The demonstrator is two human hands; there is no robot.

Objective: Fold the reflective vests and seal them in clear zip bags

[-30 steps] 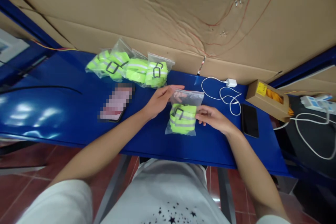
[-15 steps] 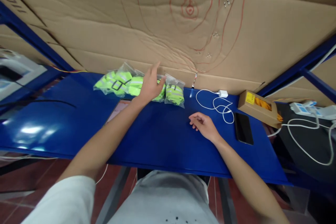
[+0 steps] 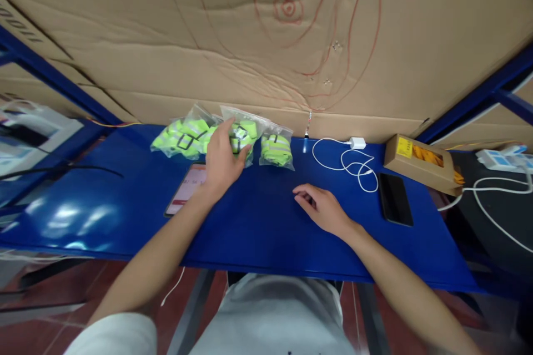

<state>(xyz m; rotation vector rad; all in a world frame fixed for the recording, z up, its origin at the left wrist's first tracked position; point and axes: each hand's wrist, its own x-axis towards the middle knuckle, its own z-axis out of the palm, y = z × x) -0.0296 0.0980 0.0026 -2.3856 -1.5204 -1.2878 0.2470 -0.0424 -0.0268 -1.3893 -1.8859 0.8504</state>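
Observation:
Three clear plastic bags with neon yellow-green reflective straps lie in a row at the back of the blue table: a left bag, a middle bag and a smaller right bag. Over the front of the middle bag is my left hand, thumb and fingers apart; whether it touches the bag is unclear. Below the left bag, a phone with a lit screen is partly covered by my left forearm. My right hand hovers or rests over the table's middle, its fingers curled together, and nothing shows in them.
A white charger with its cable lies at the back right, near a dark phone and a cardboard box with orange contents. Cardboard stands behind the blue table. A black cable crosses the left side.
My left hand has come down and back toward me from above the bags, showing the middle bag and more of the lit phone. My right hand has turned slightly, fingers still curled.

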